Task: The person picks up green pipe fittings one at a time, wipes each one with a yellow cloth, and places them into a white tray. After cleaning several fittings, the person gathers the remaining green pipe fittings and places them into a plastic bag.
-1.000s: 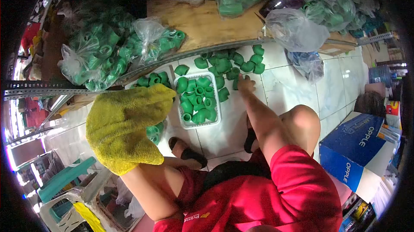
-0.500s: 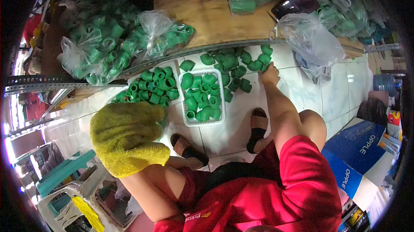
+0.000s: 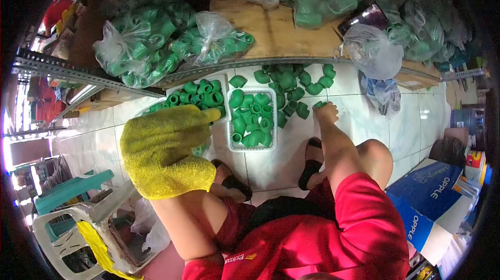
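Observation:
My right hand (image 3: 328, 113) is closed on a green pipe elbow (image 3: 320, 104) just above the white tiled floor. Loose green elbows (image 3: 286, 79) lie in a scattered heap to its left. A yellow towel (image 3: 169, 147) covers my left hand, hiding the fingers; one tip of the cloth reaches toward the green fittings (image 3: 195, 92) in the left tray. Between my hands stands a white plastic tray (image 3: 274, 139) holding several green elbows (image 3: 252, 118).
A low wooden shelf (image 3: 255, 30) with a metal edge bears bags of green fittings (image 3: 138, 45). A clear plastic bag (image 3: 383, 95) hangs at its right. Blue OPPLE boxes (image 3: 424, 191) stand at right, a worn plastic chair (image 3: 104, 212) at left.
My right hand has drawn back from the scattered elbows toward me, with one elbow in it. The towel-covered left hand has risen toward the left tray. The camera view has shifted slightly.

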The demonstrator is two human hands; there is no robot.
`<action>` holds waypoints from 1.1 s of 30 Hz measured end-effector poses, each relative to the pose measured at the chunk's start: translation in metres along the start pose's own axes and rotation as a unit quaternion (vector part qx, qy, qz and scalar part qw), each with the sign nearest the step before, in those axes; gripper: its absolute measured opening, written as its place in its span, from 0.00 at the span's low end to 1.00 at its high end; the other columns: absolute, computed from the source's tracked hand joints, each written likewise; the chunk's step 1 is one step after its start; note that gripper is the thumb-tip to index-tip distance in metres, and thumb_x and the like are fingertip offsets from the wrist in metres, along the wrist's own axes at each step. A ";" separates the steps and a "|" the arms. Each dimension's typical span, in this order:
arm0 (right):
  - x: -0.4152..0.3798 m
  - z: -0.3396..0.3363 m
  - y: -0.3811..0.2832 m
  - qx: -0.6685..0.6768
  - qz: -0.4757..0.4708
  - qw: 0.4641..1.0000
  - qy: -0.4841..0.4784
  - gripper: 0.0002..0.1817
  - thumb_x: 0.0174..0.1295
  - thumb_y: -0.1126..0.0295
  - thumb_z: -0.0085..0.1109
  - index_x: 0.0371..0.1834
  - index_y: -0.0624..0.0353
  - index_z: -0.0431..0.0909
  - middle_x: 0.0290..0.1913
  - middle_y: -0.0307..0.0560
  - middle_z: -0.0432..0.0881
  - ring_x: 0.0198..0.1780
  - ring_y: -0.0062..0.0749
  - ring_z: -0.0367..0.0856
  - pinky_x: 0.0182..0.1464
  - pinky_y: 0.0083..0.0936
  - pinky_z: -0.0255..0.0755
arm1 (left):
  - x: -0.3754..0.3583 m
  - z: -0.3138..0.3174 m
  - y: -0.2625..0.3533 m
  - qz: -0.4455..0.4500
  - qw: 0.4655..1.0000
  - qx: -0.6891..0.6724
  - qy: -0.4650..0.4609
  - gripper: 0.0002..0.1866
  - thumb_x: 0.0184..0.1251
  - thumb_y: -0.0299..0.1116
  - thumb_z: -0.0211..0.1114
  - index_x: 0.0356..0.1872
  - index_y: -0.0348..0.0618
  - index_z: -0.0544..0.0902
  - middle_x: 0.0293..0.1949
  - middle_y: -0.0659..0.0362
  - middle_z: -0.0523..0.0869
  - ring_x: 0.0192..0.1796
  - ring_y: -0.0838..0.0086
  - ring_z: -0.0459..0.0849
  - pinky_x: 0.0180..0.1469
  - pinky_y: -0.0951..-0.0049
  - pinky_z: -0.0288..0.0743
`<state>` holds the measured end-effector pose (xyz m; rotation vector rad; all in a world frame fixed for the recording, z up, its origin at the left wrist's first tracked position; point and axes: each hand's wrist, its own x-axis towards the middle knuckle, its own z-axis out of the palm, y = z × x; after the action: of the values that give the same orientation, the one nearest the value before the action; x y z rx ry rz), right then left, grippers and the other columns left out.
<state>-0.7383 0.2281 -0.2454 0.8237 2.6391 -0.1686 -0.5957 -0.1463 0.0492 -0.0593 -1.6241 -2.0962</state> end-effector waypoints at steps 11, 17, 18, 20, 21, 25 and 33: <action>-0.013 0.020 -0.001 0.008 -0.035 0.998 -0.058 0.28 0.45 0.54 0.60 0.50 0.52 0.67 0.51 0.53 0.67 0.53 0.48 0.67 0.51 0.39 0.68 | -0.018 -0.004 0.004 0.015 0.999 0.043 -0.009 0.08 0.44 0.40 0.60 0.19 0.50 0.74 0.23 0.60 0.78 0.27 0.65 0.78 0.27 0.71 0.66; -0.019 0.027 0.000 0.065 0.018 0.998 0.007 0.27 0.45 0.58 0.60 0.48 0.58 0.67 0.50 0.55 0.68 0.51 0.51 0.68 0.51 0.41 0.67 | -0.015 -0.009 0.002 0.022 0.997 0.067 -0.017 0.07 0.42 0.39 0.60 0.17 0.51 0.74 0.21 0.60 0.78 0.26 0.65 0.78 0.25 0.72 0.65; -0.023 0.019 -0.003 0.064 0.015 0.998 0.007 0.27 0.45 0.58 0.60 0.48 0.58 0.67 0.50 0.55 0.68 0.51 0.51 0.68 0.51 0.41 0.67 | -0.006 -0.017 0.002 0.022 0.997 0.070 -0.017 0.07 0.42 0.39 0.60 0.16 0.51 0.74 0.21 0.60 0.78 0.25 0.65 0.78 0.25 0.72 0.65; -0.030 -0.005 -0.016 0.184 0.005 0.982 0.028 0.27 0.45 0.59 0.60 0.48 0.61 0.68 0.48 0.58 0.70 0.50 0.51 0.69 0.51 0.41 0.66 | -0.011 -0.016 0.003 0.019 0.997 0.080 -0.016 0.07 0.42 0.39 0.61 0.15 0.51 0.74 0.20 0.60 0.78 0.25 0.65 0.78 0.24 0.72 0.65; -0.023 -0.001 -0.023 0.240 -0.086 0.965 0.058 0.27 0.45 0.59 0.61 0.48 0.61 0.68 0.47 0.59 0.71 0.50 0.51 0.69 0.52 0.39 0.66 | -0.012 -0.013 0.001 0.020 0.996 0.084 -0.016 0.07 0.42 0.39 0.61 0.15 0.51 0.74 0.20 0.60 0.78 0.24 0.65 0.78 0.24 0.72 0.65; -0.041 -0.043 -0.077 0.380 -0.324 0.853 0.150 0.32 0.43 0.58 0.65 0.50 0.63 0.67 0.48 0.58 0.71 0.51 0.49 0.69 0.52 0.34 0.64 | -0.001 -0.007 -0.007 0.024 0.994 0.102 -0.019 0.07 0.41 0.38 0.61 0.13 0.51 0.74 0.18 0.61 0.78 0.23 0.66 0.78 0.22 0.73 0.65; -0.230 -0.224 -0.108 0.478 -0.566 0.663 -0.111 0.30 0.50 0.64 0.62 0.56 0.56 0.61 0.50 0.45 0.70 0.54 0.31 0.67 0.55 0.28 0.63 | -0.015 0.049 0.027 0.069 0.829 0.541 -0.121 0.07 0.44 0.36 0.59 0.13 0.49 0.75 0.17 0.59 0.78 0.23 0.65 0.77 0.23 0.72 0.66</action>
<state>-0.6949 0.0676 0.0493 -0.7748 2.2403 -1.8973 -0.5841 -0.1002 0.0828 -0.0573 -2.6231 -0.8282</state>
